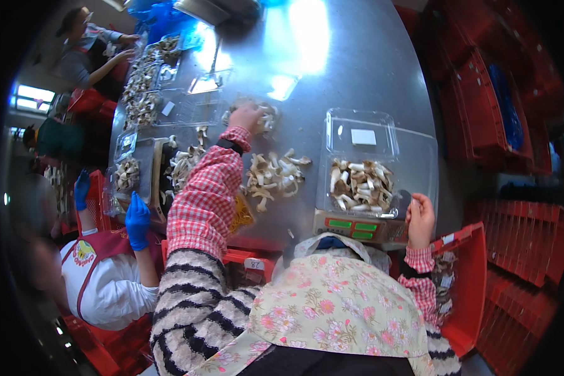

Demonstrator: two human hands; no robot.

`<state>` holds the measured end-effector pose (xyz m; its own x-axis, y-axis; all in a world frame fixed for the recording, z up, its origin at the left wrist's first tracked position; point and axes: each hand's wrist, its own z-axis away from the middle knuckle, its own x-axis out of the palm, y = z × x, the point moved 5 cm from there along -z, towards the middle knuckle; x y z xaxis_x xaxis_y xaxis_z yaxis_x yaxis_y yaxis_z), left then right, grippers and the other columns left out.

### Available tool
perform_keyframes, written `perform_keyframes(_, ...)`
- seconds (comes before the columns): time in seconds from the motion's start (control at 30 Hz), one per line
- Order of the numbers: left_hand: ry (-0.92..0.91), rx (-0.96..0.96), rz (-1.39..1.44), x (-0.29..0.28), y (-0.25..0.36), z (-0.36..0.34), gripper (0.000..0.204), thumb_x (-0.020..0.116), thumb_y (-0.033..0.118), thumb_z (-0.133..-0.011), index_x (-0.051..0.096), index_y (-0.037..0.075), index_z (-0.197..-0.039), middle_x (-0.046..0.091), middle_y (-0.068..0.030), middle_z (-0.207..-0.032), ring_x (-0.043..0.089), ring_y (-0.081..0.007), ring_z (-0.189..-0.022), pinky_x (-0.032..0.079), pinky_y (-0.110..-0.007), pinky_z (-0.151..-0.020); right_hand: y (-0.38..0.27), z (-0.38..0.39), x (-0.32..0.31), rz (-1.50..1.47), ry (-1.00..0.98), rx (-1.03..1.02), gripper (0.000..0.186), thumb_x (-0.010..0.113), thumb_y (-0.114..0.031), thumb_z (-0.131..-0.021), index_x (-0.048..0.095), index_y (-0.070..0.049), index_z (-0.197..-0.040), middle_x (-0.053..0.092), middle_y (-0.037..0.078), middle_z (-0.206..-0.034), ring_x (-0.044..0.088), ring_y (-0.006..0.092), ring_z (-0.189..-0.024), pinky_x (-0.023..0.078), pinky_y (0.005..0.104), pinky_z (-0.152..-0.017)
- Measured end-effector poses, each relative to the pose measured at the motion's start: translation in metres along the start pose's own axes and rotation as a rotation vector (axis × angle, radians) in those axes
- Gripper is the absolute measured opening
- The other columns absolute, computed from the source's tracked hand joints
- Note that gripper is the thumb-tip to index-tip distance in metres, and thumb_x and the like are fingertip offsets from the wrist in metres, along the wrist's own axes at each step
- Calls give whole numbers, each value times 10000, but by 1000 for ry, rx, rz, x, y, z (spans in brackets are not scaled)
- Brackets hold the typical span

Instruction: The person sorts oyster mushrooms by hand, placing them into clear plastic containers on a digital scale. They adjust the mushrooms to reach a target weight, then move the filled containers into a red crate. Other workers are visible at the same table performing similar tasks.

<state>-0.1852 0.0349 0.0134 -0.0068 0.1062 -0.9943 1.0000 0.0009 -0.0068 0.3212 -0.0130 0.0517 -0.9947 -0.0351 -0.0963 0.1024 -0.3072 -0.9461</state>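
Note:
My left hand (247,116) reaches far across the steel table (351,81) and grips pale mushrooms in a far heap (268,119). A second loose pile of mushrooms (274,175) lies nearer, beside my red-checked sleeve. A clear hinged plastic box (361,185) filled with mushroom pieces sits on a small scale (357,227) with green displays. My right hand (420,218) rests at the scale's right corner, fingers curled, holding nothing I can see.
Red crates (467,294) stand at my right and further right along the wall. At left a person in blue gloves (137,219) works over mushroom trays (129,175); another person (84,50) stands at the far left end. Several clear boxes (188,106) line the table.

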Motion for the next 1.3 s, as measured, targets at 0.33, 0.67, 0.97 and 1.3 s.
perform_keyframes(0.33, -174, 111, -187, -8, 10, -6, 190, 600, 187, -828, 608, 190, -1019, 595, -95, -963, 627, -284, -907, 516, -406, -687, -7, 5, 10, -15, -14, 25, 129, 524, -89, -941, 566, -32, -1050, 506, -40, -729, 428, 11, -573, 338, 155, -489)
perform_keyframes(0.67, 130, -263, 402, -20, -36, 20, 329, 670, 86, -688, 521, 76, -981, 607, -86, -930, 624, -228, -752, 506, -339, -654, 1, 8, -5, -8, 20, -16, 105, 530, -92, -938, 582, -38, -1012, 498, -53, -724, 412, 3, -554, 321, 151, -472)
perform_keyframes(0.97, 282, -203, 1561, -55, 25, 51, 332, 643, -67, -747, 481, 59, -1008, 528, -1, -890, 565, -92, -803, 481, -236, -713, -17, 13, 15, 20, -28, -91, 118, 528, -87, -939, 588, -26, -1020, 531, -37, -766, 453, 20, -619, 369, 170, -535)
perform_keyframes(1.3, 319, 491, 369, -138, 251, 75, 363, 654, 75, -682, 555, 90, -1031, 600, -76, -964, 605, -223, -789, 487, -339, -648, -43, 42, 51, 98, -126, -271, 124, 558, -90, -917, 603, -13, -1004, 592, -23, -800, 518, 36, -702, 432, 201, -627)
